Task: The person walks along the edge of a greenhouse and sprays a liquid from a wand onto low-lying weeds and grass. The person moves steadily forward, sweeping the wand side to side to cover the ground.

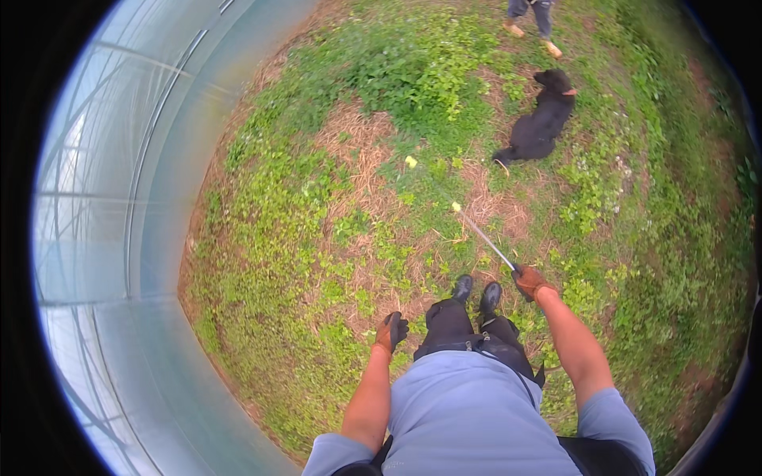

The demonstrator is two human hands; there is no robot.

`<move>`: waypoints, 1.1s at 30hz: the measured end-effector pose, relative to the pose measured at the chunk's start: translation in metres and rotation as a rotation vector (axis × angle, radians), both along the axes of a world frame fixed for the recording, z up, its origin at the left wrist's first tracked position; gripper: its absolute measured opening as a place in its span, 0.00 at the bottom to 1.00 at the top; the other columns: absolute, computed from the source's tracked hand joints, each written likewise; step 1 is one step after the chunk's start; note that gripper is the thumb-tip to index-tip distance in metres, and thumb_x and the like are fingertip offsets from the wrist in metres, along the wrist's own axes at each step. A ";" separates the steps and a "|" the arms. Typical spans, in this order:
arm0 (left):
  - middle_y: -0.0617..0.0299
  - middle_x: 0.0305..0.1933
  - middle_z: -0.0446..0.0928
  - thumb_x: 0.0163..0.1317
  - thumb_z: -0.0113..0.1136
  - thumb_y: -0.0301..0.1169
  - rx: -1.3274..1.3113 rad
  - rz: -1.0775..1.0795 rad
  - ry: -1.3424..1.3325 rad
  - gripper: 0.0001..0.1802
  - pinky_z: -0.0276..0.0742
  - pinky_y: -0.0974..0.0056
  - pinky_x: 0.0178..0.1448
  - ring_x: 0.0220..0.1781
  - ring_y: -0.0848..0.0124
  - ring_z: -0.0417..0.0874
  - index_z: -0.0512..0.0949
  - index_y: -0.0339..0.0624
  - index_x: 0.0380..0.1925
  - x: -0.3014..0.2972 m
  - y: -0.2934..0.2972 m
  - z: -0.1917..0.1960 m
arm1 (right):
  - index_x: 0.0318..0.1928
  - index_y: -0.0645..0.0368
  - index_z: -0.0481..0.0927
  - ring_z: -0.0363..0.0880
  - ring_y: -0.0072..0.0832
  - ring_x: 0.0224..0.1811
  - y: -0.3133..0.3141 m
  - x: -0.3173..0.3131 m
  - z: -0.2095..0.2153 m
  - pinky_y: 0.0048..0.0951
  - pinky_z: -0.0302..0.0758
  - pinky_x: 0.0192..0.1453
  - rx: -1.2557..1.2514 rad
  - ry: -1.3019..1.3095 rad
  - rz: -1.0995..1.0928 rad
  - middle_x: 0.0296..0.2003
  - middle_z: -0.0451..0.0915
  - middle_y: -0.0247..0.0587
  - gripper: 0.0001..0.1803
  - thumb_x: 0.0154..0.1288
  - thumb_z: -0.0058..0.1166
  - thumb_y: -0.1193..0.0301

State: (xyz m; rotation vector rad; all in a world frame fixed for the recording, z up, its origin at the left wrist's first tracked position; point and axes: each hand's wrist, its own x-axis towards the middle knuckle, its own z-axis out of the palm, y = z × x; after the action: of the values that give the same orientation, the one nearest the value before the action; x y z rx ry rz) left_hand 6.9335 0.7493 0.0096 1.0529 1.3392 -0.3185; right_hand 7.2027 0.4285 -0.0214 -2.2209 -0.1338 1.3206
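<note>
The right grip (pixel 532 283), outstretched, holds a rod (pixel 486 239).

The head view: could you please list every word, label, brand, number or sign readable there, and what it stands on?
There is no readable text.
Left glove, right glove, silvery rod: none visible.
Blue shirt: any faint mark there is too small and blurred to read.

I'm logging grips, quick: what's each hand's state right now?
Left hand: curled, nothing visibly held; can't tell if fully closed.
Right hand: closed, holding a thin rod.
</note>
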 end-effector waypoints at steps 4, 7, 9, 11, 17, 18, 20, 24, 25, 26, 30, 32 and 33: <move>0.52 0.45 0.78 0.62 0.52 0.46 -0.008 0.154 -0.013 0.25 0.77 0.65 0.39 0.41 0.65 0.80 0.69 0.41 0.53 -0.017 -0.010 -0.005 | 0.58 0.43 0.74 0.77 0.34 0.25 0.000 -0.023 -0.017 0.38 0.73 0.27 0.126 -0.054 0.352 0.27 0.78 0.44 0.22 0.65 0.44 0.56; 0.50 0.46 0.78 0.63 0.52 0.47 -0.017 0.203 -0.028 0.27 0.78 0.64 0.42 0.42 0.63 0.80 0.68 0.40 0.54 -0.034 -0.014 -0.009 | 0.59 0.45 0.73 0.73 0.30 0.21 0.005 -0.026 -0.030 0.35 0.69 0.22 0.099 0.015 0.250 0.23 0.75 0.38 0.22 0.65 0.45 0.56; 0.50 0.46 0.78 0.63 0.51 0.47 -0.036 0.261 -0.006 0.27 0.78 0.63 0.44 0.43 0.62 0.80 0.68 0.39 0.55 -0.038 -0.016 -0.011 | 0.60 0.46 0.72 0.71 0.28 0.18 0.020 -0.013 -0.032 0.33 0.67 0.19 0.094 0.084 0.087 0.21 0.72 0.36 0.23 0.66 0.45 0.57; 0.49 0.48 0.78 0.63 0.51 0.47 -0.049 0.285 0.011 0.28 0.78 0.62 0.46 0.43 0.61 0.80 0.68 0.39 0.56 -0.040 -0.012 -0.019 | 0.61 0.47 0.70 0.68 0.27 0.16 0.038 0.016 -0.037 0.31 0.64 0.16 0.154 0.073 -0.103 0.20 0.70 0.33 0.23 0.67 0.45 0.58; 0.48 0.49 0.77 0.62 0.52 0.48 -0.112 0.359 0.057 0.28 0.78 0.60 0.42 0.41 0.61 0.81 0.68 0.39 0.56 -0.039 0.015 -0.042 | 0.58 0.50 0.72 0.79 0.43 0.28 0.136 0.070 -0.002 0.45 0.73 0.33 0.133 -0.089 0.107 0.30 0.80 0.54 0.22 0.66 0.45 0.58; 0.49 0.47 0.78 0.62 0.53 0.47 -0.094 0.357 0.037 0.27 0.78 0.60 0.41 0.40 0.61 0.81 0.68 0.40 0.55 -0.041 0.021 -0.044 | 0.57 0.50 0.73 0.80 0.45 0.32 0.159 0.064 0.016 0.47 0.73 0.37 0.129 -0.057 0.218 0.32 0.80 0.55 0.22 0.66 0.44 0.58; 0.49 0.46 0.78 0.62 0.53 0.47 -0.103 0.334 0.002 0.27 0.78 0.61 0.41 0.40 0.61 0.81 0.68 0.40 0.55 -0.008 0.043 -0.037 | 0.55 0.51 0.74 0.79 0.52 0.43 0.184 0.059 0.025 0.48 0.72 0.46 0.137 -0.020 0.415 0.39 0.80 0.57 0.20 0.66 0.44 0.59; 0.50 0.46 0.78 0.61 0.54 0.48 -0.056 0.342 -0.133 0.27 0.78 0.61 0.41 0.41 0.63 0.81 0.69 0.41 0.54 0.037 0.091 -0.040 | 0.52 0.53 0.75 0.78 0.54 0.45 0.218 0.065 0.043 0.46 0.72 0.49 0.125 -0.044 0.666 0.40 0.80 0.56 0.18 0.66 0.44 0.61; 0.50 0.45 0.78 0.61 0.54 0.48 -0.064 0.330 -0.156 0.27 0.78 0.61 0.41 0.41 0.63 0.81 0.69 0.41 0.54 0.056 0.102 -0.040 | 0.53 0.53 0.74 0.78 0.54 0.45 0.218 0.075 0.050 0.46 0.72 0.50 0.097 -0.022 0.585 0.40 0.80 0.56 0.18 0.66 0.44 0.61; 0.50 0.46 0.78 0.61 0.54 0.48 -0.060 0.291 -0.164 0.28 0.78 0.61 0.43 0.41 0.63 0.81 0.68 0.42 0.55 0.072 0.111 -0.038 | 0.54 0.52 0.74 0.78 0.53 0.45 0.217 0.087 0.054 0.46 0.72 0.50 0.070 -0.001 0.497 0.40 0.80 0.56 0.18 0.66 0.43 0.61; 0.49 0.46 0.78 0.63 0.54 0.48 -0.097 0.280 -0.154 0.28 0.78 0.61 0.40 0.40 0.63 0.81 0.67 0.40 0.56 0.105 0.133 -0.051 | 0.61 0.45 0.71 0.67 0.28 0.15 0.178 0.137 0.036 0.33 0.68 0.18 -0.079 -0.005 -0.055 0.19 0.70 0.37 0.22 0.68 0.44 0.57; 0.48 0.49 0.77 0.63 0.52 0.49 -0.124 0.206 -0.111 0.29 0.78 0.59 0.44 0.43 0.61 0.80 0.66 0.41 0.57 0.118 0.141 -0.063 | 0.61 0.44 0.70 0.67 0.28 0.15 0.149 0.161 0.031 0.32 0.68 0.17 -0.149 -0.042 -0.338 0.19 0.70 0.36 0.22 0.68 0.44 0.57; 0.49 0.49 0.76 0.62 0.53 0.49 -0.140 0.175 -0.084 0.29 0.77 0.59 0.46 0.45 0.60 0.80 0.67 0.42 0.56 0.130 0.141 -0.070 | 0.61 0.44 0.70 0.67 0.28 0.15 0.120 0.173 0.022 0.31 0.68 0.17 -0.160 -0.078 -0.471 0.20 0.70 0.35 0.22 0.68 0.44 0.57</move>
State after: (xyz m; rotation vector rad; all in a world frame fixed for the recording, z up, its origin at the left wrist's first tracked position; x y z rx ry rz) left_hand 7.0639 0.8902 -0.0601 0.8182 1.3039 -0.2313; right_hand 7.3754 0.5484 0.0004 -2.2477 0.4550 1.0125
